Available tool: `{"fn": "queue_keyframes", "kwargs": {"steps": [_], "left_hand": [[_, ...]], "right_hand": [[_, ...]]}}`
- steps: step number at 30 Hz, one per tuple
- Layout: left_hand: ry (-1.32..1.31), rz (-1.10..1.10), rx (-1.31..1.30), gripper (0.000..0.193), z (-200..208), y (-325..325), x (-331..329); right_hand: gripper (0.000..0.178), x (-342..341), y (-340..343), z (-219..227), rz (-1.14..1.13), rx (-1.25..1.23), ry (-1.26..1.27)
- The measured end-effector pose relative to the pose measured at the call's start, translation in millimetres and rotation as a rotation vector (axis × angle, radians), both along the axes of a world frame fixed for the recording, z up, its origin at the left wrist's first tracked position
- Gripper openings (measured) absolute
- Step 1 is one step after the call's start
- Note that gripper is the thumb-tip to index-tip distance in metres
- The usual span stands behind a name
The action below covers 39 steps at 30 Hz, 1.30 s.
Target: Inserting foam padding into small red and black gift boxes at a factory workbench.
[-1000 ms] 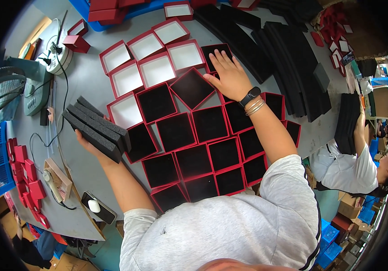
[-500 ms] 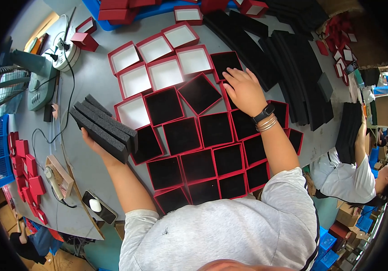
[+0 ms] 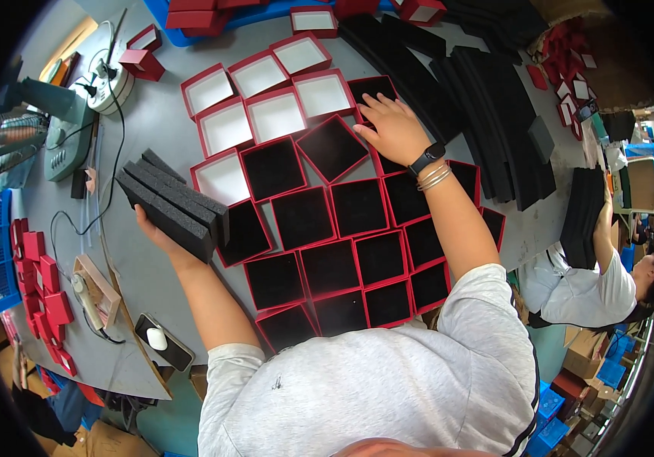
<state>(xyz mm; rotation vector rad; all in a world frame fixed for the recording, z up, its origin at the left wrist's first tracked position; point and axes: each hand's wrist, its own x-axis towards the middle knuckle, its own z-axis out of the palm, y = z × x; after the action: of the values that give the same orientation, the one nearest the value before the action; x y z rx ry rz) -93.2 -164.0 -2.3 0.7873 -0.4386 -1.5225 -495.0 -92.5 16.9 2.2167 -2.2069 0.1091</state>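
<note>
My left hand point(image 3: 158, 232) grips a stack of several dark foam pads point(image 3: 169, 199), held over the left side of the table. Most of its fingers are hidden behind the pads. My right hand point(image 3: 397, 133) has its fingers spread and pressed on the black lining of a red box point(image 3: 369, 88) at the far right of the box group. Just left of it, a black-lined red box point(image 3: 332, 148) sits turned askew. Several more black-lined boxes point(image 3: 303, 217) lie in rows toward me. White-bottomed red boxes point(image 3: 224, 129) without black lining stand at the far left of the group.
Long black foam strips point(image 3: 494, 126) lie on the right of the table. On the left are a power strip point(image 3: 106, 87), a loose cable, a pile of small red boxes point(image 3: 57, 308) and a phone point(image 3: 165, 346). A co-worker point(image 3: 593, 282) holds black foam at the right.
My right hand has shifted slightly to the left, its fingers still on the far black-lined box. My left hand keeps the foam stack in nearly the same place.
</note>
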Motion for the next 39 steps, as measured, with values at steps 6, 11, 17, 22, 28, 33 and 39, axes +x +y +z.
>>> {"fn": "queue_keyframes", "kwargs": {"steps": [6,11,17,22,28,33,39], "left_hand": [[0.013,0.031,0.051,0.066,5.6,1.2,-3.3],[0.088,-0.034,0.017,0.066,6.9,4.5,0.8],[0.107,-0.015,-0.025,0.061,8.0,2.1,0.2],[0.084,0.020,-0.049,0.061,10.1,1.4,-2.0],[0.109,0.004,-0.049,0.062,2.4,-1.9,4.4],[0.088,0.031,-0.052,0.063,4.0,-1.2,3.2],[0.132,0.042,-0.049,0.064,2.5,-0.4,9.2]], "right_hand": [[0.045,8.8,3.3,7.5,-0.008,0.096,0.020],[0.041,12.9,14.4,9.9,0.024,0.101,-0.050],[0.038,21.5,30.2,1.3,0.040,0.000,-0.043],[0.035,22.6,25.2,8.2,0.011,-0.141,-0.249],[0.025,46.8,-25.3,25.1,0.111,-0.205,-0.351],[0.036,98.5,-67.5,23.3,0.106,-0.073,-0.146],[0.028,138.2,-99.6,18.2,-0.164,0.123,-0.217]]}}
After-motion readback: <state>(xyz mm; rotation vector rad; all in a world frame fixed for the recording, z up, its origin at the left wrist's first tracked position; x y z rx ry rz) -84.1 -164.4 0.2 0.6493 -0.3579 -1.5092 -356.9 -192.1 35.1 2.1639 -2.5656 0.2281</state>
